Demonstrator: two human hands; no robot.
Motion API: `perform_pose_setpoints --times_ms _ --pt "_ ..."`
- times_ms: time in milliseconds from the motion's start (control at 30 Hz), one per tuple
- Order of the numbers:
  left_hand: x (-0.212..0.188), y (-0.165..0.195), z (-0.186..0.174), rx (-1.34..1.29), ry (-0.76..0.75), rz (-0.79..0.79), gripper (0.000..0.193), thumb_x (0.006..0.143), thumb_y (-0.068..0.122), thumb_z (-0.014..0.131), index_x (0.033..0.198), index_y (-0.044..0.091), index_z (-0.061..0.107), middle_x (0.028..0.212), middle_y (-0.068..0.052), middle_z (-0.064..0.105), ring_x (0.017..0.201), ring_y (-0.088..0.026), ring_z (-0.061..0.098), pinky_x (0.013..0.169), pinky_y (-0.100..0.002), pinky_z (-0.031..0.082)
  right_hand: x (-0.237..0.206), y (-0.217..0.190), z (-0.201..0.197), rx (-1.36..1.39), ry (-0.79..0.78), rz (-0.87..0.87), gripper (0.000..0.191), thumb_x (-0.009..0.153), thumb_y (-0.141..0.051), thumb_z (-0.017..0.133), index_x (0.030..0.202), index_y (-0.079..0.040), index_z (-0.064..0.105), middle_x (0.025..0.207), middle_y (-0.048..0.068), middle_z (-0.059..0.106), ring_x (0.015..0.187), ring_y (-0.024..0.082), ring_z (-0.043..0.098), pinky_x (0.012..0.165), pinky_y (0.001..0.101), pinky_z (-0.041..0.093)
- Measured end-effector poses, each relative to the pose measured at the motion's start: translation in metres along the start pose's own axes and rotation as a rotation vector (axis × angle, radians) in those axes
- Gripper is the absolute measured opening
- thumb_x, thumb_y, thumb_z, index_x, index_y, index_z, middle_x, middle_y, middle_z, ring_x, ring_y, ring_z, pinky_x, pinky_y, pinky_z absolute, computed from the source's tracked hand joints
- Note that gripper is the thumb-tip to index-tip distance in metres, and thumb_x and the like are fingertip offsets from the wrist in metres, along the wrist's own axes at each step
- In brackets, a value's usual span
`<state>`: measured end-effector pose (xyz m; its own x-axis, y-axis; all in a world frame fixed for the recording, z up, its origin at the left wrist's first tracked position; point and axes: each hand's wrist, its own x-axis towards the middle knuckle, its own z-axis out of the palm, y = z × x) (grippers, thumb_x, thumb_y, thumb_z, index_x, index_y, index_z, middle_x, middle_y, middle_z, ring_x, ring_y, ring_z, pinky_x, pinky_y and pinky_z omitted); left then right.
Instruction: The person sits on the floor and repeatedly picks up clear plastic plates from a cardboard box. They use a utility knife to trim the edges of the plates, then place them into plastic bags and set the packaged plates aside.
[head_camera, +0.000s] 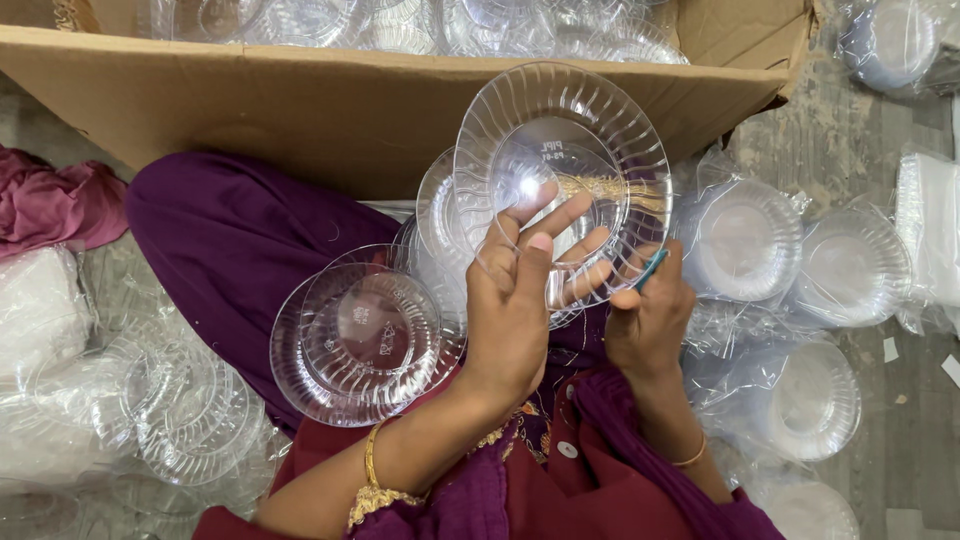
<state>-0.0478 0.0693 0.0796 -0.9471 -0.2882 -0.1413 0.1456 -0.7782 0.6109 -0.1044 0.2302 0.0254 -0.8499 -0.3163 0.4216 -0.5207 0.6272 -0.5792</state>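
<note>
Left of the fingers, loose clear plates (190, 420) lay unwrapped, and two more (360, 345) rested on the lap. The left hand (515, 300) held one plate (560, 175) upright, fingers spread behind it. The right hand (650, 315) pinched a small teal tool (650, 268). Right of them sat bagged stacks (745, 240), apparently finished.

Box (380, 110): behind lap. Held plate (560, 170) before box; loose plates (360, 340) left of it; bagged plates (745, 240) right; cloth (50, 200) far left.
</note>
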Motion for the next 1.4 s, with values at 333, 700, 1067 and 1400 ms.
perform_pose_setpoints --times_ms 333,700,1067,1400 --pt "0.008 -0.014 -0.004 -0.009 0.061 0.027 0.042 0.107 0.008 0.038 0.147 -0.005 0.038 0.14 -0.025 0.058 0.116 -0.032 0.067 0.09 -0.04 0.063 0.005 -0.008 0.006 0.076 -0.009 0.031 0.096 0.078 -0.092 0.049 0.104 0.0 0.047 0.079 0.005 0.066 0.075 0.017 0.073 0.063 0.0288 0.058" --pt "0.01 -0.028 -0.005 -0.062 0.014 0.132 0.048 0.111 0.019 0.042 0.153 -0.001 0.032 0.151 -0.023 0.05 0.13 -0.031 0.059 0.104 -0.042 0.058 -0.001 -0.012 0.015 0.1 -0.016 0.03 0.093 0.094 -0.086 0.04 0.112 0.004 0.05 0.076 0.009 0.068 0.072 0.025 0.074 0.061 0.037 0.055" --pt "0.023 -0.041 -0.004 -0.148 0.064 0.118 0.046 0.11 0.01 0.037 0.155 0.0 0.031 0.156 -0.028 0.044 0.129 -0.038 0.056 0.101 -0.043 0.057 0.004 -0.004 0.023 0.051 -0.003 0.095 0.087 0.092 -0.083 0.037 0.1 0.001 0.056 0.065 0.01 0.062 0.059 0.028 0.07 0.056 0.041 0.052" --pt "0.024 -0.043 0.003 -0.208 0.05 0.109 0.048 0.109 0.012 0.037 0.155 0.003 0.026 0.157 -0.025 0.041 0.138 -0.037 0.052 0.106 -0.042 0.054 0.002 -0.015 0.027 0.095 0.076 0.103 0.096 0.086 -0.088 0.049 0.116 0.003 0.049 0.079 0.013 0.07 0.072 0.028 0.075 0.061 0.0386 0.057"
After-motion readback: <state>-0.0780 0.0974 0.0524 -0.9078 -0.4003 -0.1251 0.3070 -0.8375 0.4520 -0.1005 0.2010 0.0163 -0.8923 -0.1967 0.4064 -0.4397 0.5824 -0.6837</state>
